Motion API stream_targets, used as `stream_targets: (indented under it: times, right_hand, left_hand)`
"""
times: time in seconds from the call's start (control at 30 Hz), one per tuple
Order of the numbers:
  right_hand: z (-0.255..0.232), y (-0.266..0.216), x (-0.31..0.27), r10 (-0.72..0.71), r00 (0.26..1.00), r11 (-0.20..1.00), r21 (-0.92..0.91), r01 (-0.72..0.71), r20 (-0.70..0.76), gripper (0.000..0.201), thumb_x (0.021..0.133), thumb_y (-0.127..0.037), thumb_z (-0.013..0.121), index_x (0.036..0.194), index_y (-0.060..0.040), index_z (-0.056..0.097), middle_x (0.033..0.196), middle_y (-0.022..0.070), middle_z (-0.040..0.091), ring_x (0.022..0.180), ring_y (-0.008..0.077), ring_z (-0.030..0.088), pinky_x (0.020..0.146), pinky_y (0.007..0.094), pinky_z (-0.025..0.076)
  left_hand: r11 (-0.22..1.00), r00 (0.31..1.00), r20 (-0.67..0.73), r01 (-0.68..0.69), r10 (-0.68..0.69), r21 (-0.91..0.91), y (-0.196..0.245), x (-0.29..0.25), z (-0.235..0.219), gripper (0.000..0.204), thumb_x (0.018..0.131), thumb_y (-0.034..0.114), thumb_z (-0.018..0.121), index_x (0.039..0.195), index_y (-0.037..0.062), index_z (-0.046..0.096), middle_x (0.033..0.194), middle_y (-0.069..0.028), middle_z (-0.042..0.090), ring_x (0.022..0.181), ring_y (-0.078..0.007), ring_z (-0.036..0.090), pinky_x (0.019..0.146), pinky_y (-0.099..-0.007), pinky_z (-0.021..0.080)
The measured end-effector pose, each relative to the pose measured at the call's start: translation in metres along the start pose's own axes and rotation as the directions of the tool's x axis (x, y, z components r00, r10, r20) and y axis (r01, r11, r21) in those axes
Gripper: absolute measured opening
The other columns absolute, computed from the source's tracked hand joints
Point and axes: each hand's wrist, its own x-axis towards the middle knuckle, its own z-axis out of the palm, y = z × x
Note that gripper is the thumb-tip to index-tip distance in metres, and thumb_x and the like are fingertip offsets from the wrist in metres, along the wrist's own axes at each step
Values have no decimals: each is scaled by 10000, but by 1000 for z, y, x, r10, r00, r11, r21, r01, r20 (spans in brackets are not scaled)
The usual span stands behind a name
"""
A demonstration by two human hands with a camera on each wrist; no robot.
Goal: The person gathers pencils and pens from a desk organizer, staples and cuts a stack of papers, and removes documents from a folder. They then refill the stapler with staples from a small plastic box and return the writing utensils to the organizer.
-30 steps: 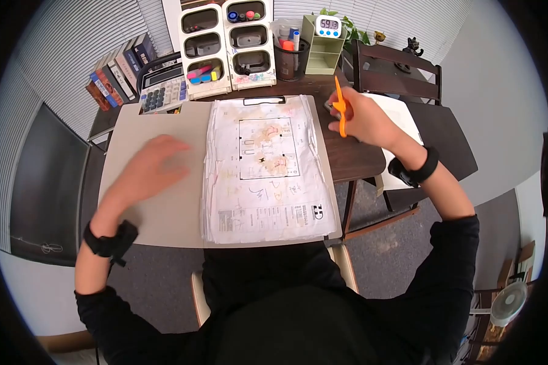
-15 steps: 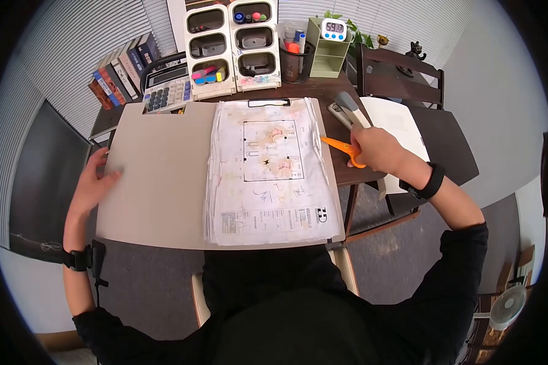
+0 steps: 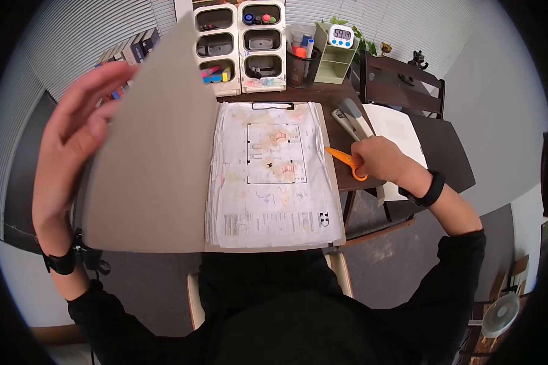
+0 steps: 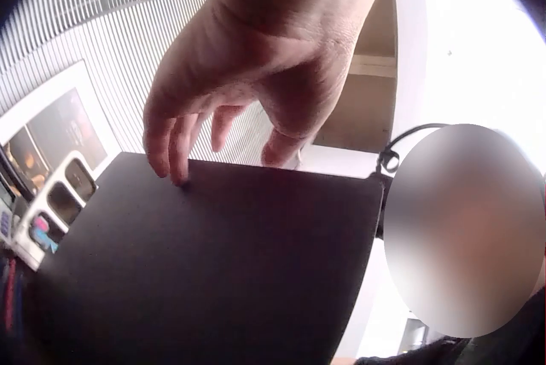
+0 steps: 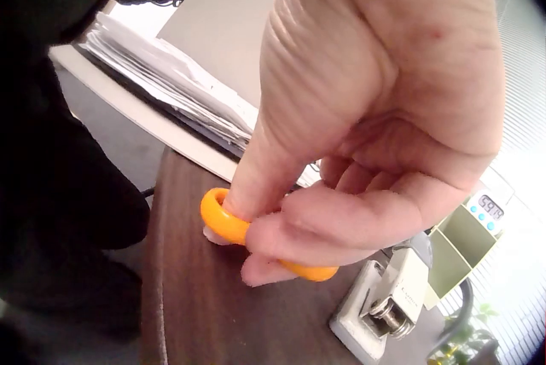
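Observation:
My left hand (image 3: 70,137) is at the raised cover (image 3: 155,152) of a folder, its fingers near the cover's outer edge. In the left wrist view those fingers (image 4: 177,156) lie against the top edge of the dark outer side (image 4: 222,246), bent only loosely. A clipped stack of stained, printed papers (image 3: 274,176) lies on the folder's right half. Right of it, my right hand (image 3: 386,161) holds orange scissors (image 3: 342,156) by the handles, blades toward the papers. The right wrist view shows the fingers and thumb round the orange handle (image 5: 223,220).
A stapler (image 3: 354,118) stands right of the papers, near an open white book (image 3: 396,125). White organizers (image 3: 262,45), a mesh pen cup (image 3: 301,67) and a green shelf with a timer (image 3: 341,36) line the back. A dark chair (image 3: 402,79) is at the back right.
The folder's left cover has swung up from the table, with my left hand rising beside it. My right hand came down from the back right to the table beside the papers, still holding the scissors.

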Motion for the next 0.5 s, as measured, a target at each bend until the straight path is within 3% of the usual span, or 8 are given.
stream_targets:
  times: [0.07,0.13,0.17,0.23,0.37,0.43,0.47,0.5]
  right_hand:
    - [2,1,-1,7,1000,1000,9,-7,-5,172,707,-189,762,774,-76,652,773,102,659,801,308,645,686,388,509]
    - [11,5,-2,-23,993,997,73,32,-120,158,747,-198,731,804,-66,667,778,116,668,798,308,651,702,398,512]
    - [12,5,-5,-21,993,997,70,29,-119,158,747,-198,731,804,-66,667,778,116,668,798,308,651,702,398,512]
    - [14,3,-9,-26,973,995,84,46,-229,163,788,-211,698,836,-56,680,761,122,673,743,309,658,692,399,516]
    - [10,-3,-20,-47,957,990,117,84,-286,185,825,-228,670,843,-44,685,705,136,663,661,308,655,658,383,521]
    - [11,-8,-26,-84,928,983,120,136,-362,272,887,-279,614,791,-31,673,606,118,634,596,282,649,631,365,522]
    - [8,-14,-29,-81,928,984,122,133,-363,272,887,-279,614,791,-31,673,606,118,634,596,282,649,631,365,522]
    - [1,-21,-33,-2,977,962,265,61,-214,342,915,-316,574,758,-25,663,573,100,619,590,268,651,628,359,520]
  left_hand:
    - [986,974,218,97,-65,-138,10,-2,9,682,833,348,688,1365,15,421,1297,-168,538,1061,-248,615,942,-349,467]
    - [980,876,482,118,-28,-158,6,-1,16,627,822,274,705,1337,13,460,1280,-146,557,1042,-230,614,923,-343,475]
    - [980,876,482,116,-24,-162,7,1,19,627,822,274,705,1337,13,460,1280,-146,557,1042,-230,614,923,-343,475]
    - [995,735,677,-31,-40,92,8,5,24,603,795,292,725,1292,28,508,1247,-140,588,1178,-262,556,960,-368,451]
    - [982,705,694,22,-150,190,-5,5,35,487,818,202,691,1250,29,550,1204,-131,606,1121,-244,582,932,-358,462]
    - [945,637,719,45,-278,325,-19,3,38,459,848,200,670,1259,36,548,1166,-131,613,1067,-226,592,911,-344,466]
    - [945,635,721,42,-276,324,-28,0,40,459,848,200,670,1259,36,548,1166,-131,613,1067,-226,592,911,-344,466]
    - [941,644,716,18,-270,338,-37,-4,42,407,868,242,648,1210,37,567,1093,-125,630,994,-221,611,846,-322,486]
